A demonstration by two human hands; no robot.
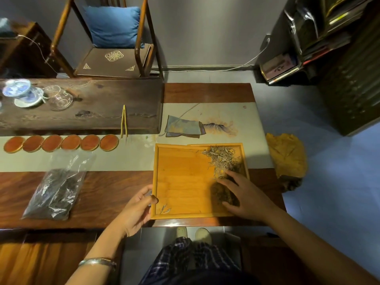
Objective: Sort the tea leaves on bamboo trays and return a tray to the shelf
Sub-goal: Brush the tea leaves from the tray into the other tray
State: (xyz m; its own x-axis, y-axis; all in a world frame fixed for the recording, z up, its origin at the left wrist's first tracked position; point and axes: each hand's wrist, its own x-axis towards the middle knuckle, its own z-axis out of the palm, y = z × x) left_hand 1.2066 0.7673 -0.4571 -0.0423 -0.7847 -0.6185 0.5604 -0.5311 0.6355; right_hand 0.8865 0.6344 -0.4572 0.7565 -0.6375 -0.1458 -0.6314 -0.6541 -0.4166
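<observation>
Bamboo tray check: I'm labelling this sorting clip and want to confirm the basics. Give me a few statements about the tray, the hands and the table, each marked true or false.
1. The left hand grips the near left edge of the bamboo tray. True.
2. The pale tea leaves lie in the tray's far right corner. True.
3. The right hand holds the tweezers. False: the tweezers lie untouched across the near edge of the dark tea board, and the right hand rests with spread fingers on the dark leaves in the tray.
4. The plastic bag of dark tea sits inside the tray. False: it lies on the table to the tray's left.
5. Six round coasters form a row. True.
</observation>
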